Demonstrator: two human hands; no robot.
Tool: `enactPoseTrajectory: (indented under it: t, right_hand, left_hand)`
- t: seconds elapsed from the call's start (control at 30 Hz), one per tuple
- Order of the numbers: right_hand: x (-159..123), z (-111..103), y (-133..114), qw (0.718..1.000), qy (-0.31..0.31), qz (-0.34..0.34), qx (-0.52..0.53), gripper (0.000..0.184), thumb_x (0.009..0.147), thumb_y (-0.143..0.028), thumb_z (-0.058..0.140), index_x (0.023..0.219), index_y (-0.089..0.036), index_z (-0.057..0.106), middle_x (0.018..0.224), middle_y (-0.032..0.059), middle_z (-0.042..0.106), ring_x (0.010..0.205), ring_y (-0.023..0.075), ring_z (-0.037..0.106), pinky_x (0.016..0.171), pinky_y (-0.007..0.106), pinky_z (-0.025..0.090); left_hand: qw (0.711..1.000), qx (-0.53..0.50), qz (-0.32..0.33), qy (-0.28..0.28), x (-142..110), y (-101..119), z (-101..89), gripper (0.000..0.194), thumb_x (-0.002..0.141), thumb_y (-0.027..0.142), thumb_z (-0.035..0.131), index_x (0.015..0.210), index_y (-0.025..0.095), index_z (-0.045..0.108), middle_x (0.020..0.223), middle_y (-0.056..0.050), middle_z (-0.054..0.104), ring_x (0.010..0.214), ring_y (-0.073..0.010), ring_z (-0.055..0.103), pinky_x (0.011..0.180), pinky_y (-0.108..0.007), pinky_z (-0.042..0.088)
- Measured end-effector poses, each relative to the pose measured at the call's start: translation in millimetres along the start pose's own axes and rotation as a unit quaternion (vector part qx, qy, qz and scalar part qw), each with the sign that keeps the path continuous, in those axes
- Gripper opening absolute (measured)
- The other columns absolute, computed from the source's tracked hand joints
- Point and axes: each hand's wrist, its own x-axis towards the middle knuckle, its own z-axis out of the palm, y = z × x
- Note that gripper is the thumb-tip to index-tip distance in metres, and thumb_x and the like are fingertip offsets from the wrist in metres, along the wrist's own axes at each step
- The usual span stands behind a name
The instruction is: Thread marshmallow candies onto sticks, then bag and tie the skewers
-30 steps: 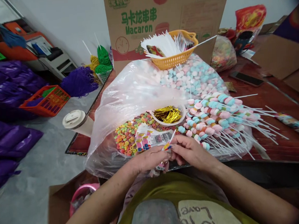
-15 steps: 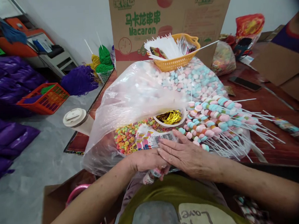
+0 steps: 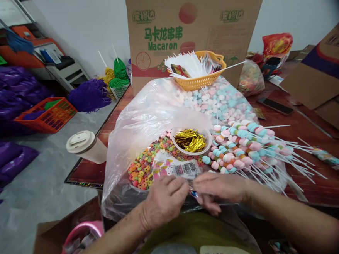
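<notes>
While skewers lay right of the bowl, sticks outward perhaps for easy grasping, left hand and right hand, before it, curled loosely, apparently pinching a wrapper.

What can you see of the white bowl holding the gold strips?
The white bowl is round, smooth and plastic-looking. It sits mouth up, holding loose, shiny gold strips. Small multicoloured rings lie around its left and near sides, skewered sweets to its right, cloudy plastic sheeting behind. Neither the left hand nor the right hand touches it.
</notes>
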Motion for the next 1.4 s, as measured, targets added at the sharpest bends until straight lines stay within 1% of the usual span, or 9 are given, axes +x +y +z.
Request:
enactPoseTrajectory:
  t: [0.07,0.17,0.27,0.37,0.57,0.73,0.97,1.23,1.4]
  right_hand:
    - [10,-33,-5,0.992,0.096,-0.010,-0.074,0.034,0.087,-0.038,0.027,0.081,-0.016,0.052,0.066,0.0030,0.059,0.063,0.0133,0.056,0.061,0.026,0.044]
    - [42,-71,-7,0.888,0.203,0.092,-0.402,0.023,0.082,-0.022,0.039,0.079,-0.014,0.060,0.078,0.0077,0.063,0.076,0.0160,0.057,0.066,0.025,0.039]
    - [75,-83,-5,0.864,0.165,0.139,-0.454,0.015,0.071,-0.013,0.050,0.064,-0.011,0.064,0.066,0.0107,0.063,0.066,0.0179,0.057,0.059,0.025,0.036]
    - [83,-86,-7,0.857,0.159,0.127,-0.474,0.017,0.072,-0.012,0.049,0.064,-0.012,0.065,0.068,0.0100,0.064,0.064,0.0157,0.056,0.057,0.024,0.034]
    - [27,-65,-16,0.851,0.213,0.053,-0.477,0.024,0.083,-0.013,0.037,0.069,-0.016,0.057,0.068,0.0038,0.058,0.062,0.0114,0.048,0.057,0.022,0.031]
    - [8,8,-1,0.934,0.242,-0.118,-0.233,0.023,0.088,-0.024,0.035,0.072,-0.018,0.050,0.060,-0.0036,0.047,0.056,0.0083,0.041,0.054,0.019,0.030]
    - [29,38,20,0.969,0.234,-0.069,-0.041,0.037,0.088,-0.039,0.035,0.059,-0.018,0.039,0.052,-0.0042,0.042,0.050,0.0082,0.036,0.048,0.021,0.028]
    - [36,58,33,0.933,0.352,-0.039,-0.068,0.030,0.081,-0.039,0.048,0.060,-0.018,0.044,0.054,-0.0037,0.047,0.054,0.0098,0.041,0.050,0.022,0.030]
    - [23,58,28,0.937,0.305,-0.145,-0.093,0.023,0.086,-0.037,0.046,0.074,-0.018,0.055,0.061,-0.0018,0.053,0.057,0.0107,0.047,0.054,0.022,0.036]
  left_hand:
    - [0.970,-0.129,-0.192,0.079,-6,-1,12.2,0.017,0.082,0.022,0.048,0.080,0.015,0.064,0.067,-0.002,0.062,0.059,-0.0109,0.054,0.057,-0.022,0.042]
    - [0.800,-0.350,-0.458,0.163,-5,-2,27.8,0.018,0.072,0.033,0.062,0.068,0.015,0.065,0.053,0.003,0.055,0.048,-0.0085,0.049,0.048,-0.020,0.041]
    - [0.633,-0.499,-0.552,0.213,1,-4,31.5,0.021,0.058,0.033,0.072,0.062,0.014,0.064,0.057,0.002,0.059,0.048,-0.0092,0.052,0.047,-0.022,0.045]
    - [0.566,-0.549,-0.568,0.235,6,-6,26.0,0.023,0.052,0.031,0.076,0.061,0.014,0.063,0.058,0.000,0.062,0.044,-0.0096,0.053,0.045,-0.023,0.046]
    - [0.546,-0.573,-0.555,0.254,12,-4,21.4,0.023,0.050,0.027,0.077,0.060,0.012,0.062,0.058,-0.002,0.063,0.045,-0.0098,0.054,0.045,-0.022,0.045]
    - [0.562,-0.583,-0.533,0.244,19,4,27.7,0.015,0.053,0.023,0.073,0.062,0.013,0.066,0.061,-0.001,0.064,0.052,-0.0098,0.056,0.051,-0.021,0.046]
    - [0.584,-0.587,-0.519,0.212,14,18,35.7,0.006,0.058,0.019,0.061,0.059,0.014,0.061,0.044,0.005,0.048,0.040,-0.0056,0.041,0.042,-0.017,0.032]
    - [0.711,-0.503,-0.475,0.123,-13,20,25.9,0.024,0.069,0.038,0.063,0.072,0.014,0.066,0.064,-0.001,0.057,0.056,-0.0086,0.049,0.051,-0.019,0.039]
    - [0.578,-0.654,-0.480,0.086,-13,16,20.2,0.030,0.057,0.039,0.075,0.063,0.012,0.064,0.053,0.000,0.056,0.045,-0.0073,0.048,0.048,-0.020,0.039]
